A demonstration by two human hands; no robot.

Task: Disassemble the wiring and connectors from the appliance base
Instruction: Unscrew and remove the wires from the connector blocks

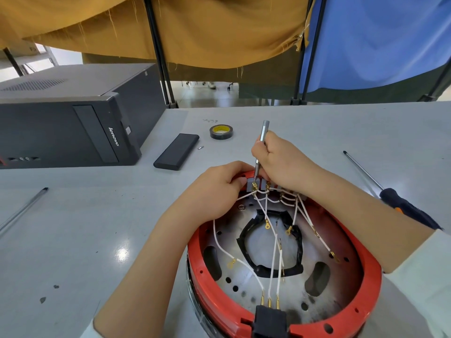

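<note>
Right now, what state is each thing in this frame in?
Base: open side up, on the table.
Wires: several ring ends loose; others on the terminal block.
Terminal block: on the base's far rim.
Small screwdriver: upright, tip at a terminal.
Right hand: grips the small screwdriver.
Left hand: holds the base's rim by the block.
Large screwdriver: lying on the table, partly under the right forearm.
Tape roll: lying flat.

A red-rimmed appliance base lies open-side up, white wires with brass terminals fanned across its metal plate.
</note>
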